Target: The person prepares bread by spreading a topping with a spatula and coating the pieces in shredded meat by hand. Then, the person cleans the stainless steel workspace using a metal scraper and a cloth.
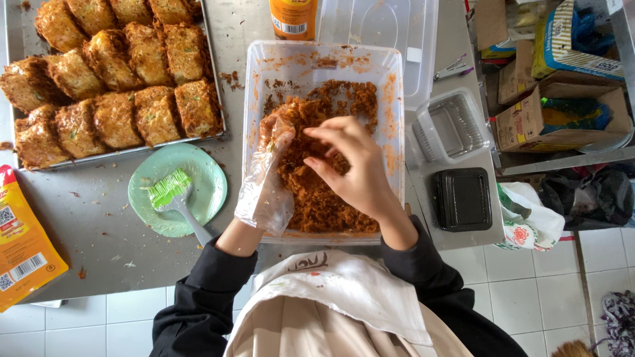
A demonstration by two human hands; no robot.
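Both hands point(317, 168) over crumb tub point(390, 99)

A rectangular clear plastic tub point(390, 99) stands upright on the steel table, its inner walls smeared orange. It holds a loose heap of reddish-brown shredded crumb mixture point(317, 192), piled mainly toward the near side. A thin, transparent, crumpled disposable plastic glove point(268, 182) covers the left hand, flecked with crumbs, resting over the tub's left edge.

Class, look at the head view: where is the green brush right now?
The green brush lies on the green plate, left of the clear tub and just below the tray of coated pieces.
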